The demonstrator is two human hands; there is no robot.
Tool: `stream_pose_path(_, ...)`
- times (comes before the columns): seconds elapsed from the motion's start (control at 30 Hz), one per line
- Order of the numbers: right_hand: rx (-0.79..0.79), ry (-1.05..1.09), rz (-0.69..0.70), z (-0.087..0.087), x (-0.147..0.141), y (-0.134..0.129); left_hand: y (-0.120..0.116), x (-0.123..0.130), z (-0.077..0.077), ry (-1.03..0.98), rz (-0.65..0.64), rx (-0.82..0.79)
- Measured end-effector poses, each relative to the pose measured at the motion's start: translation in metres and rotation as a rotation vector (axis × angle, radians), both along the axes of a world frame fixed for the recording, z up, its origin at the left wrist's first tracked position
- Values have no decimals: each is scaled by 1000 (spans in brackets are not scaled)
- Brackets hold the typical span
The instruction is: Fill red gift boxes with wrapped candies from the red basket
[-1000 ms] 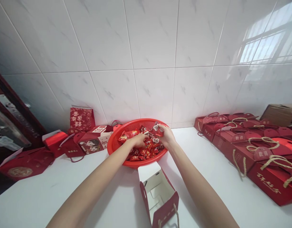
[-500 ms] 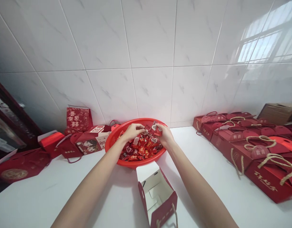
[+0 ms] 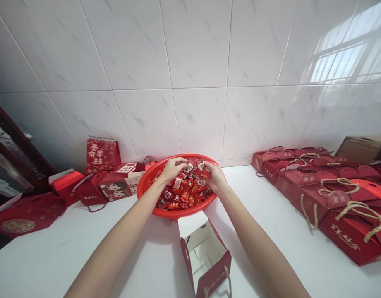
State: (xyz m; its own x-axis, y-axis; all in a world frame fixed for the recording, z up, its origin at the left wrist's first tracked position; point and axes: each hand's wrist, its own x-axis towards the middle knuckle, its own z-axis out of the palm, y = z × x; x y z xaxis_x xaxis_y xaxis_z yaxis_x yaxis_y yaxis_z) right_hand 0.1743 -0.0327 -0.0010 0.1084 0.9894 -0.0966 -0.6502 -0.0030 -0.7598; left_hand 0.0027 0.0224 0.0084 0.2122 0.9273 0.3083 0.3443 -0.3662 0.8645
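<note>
A red plastic basket stands by the wall, filled with red-wrapped candies. Over its back left part, my left hand pinches a dark red packet with a pale round print. My right hand grips a similar red packet over the basket's right side. The two packets are close together, above the candies. In front of the basket an open red box with a white inside and a rope handle shows no contents.
Closed red gift boxes with rope handles line the right side, near a brown carton. More red boxes stand at the left on the white table. A tiled wall rises behind.
My left hand now has a packet raised from the basket, where before its fingers were at the candies. My right hand has barely moved and keeps its packet.
</note>
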Motion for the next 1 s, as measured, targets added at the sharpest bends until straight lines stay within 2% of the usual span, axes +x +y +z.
stream_pose_path(0.07,-6,9,-12,-1,0,2,0,-1,0,122,26,-5)
stream_pose_path(0.2,-27,49,-39,0,0,3,-4,-1,-3,339,-49,-82)
stream_pose_path(0.3,-38,69,-58,2,-1,1,-12,6,-5,479,-147,-88)
stream_pose_path(0.43,-4,98,-69,3,0,-1,-22,22,-9,696,-330,-18)
stream_pose_path(0.53,-9,92,-83,4,0,-1,-22,31,-14,785,-396,-6)
stream_pose_path(0.73,-12,101,-78,2,0,2,-18,35,-18,1017,-294,-102)
stream_pose_path(0.87,-9,102,-75,1,0,3,-25,36,-12,1102,-239,-147)
stream_pose_path(1.0,-22,104,-86,1,0,1,-27,33,-3,1132,-90,-137)
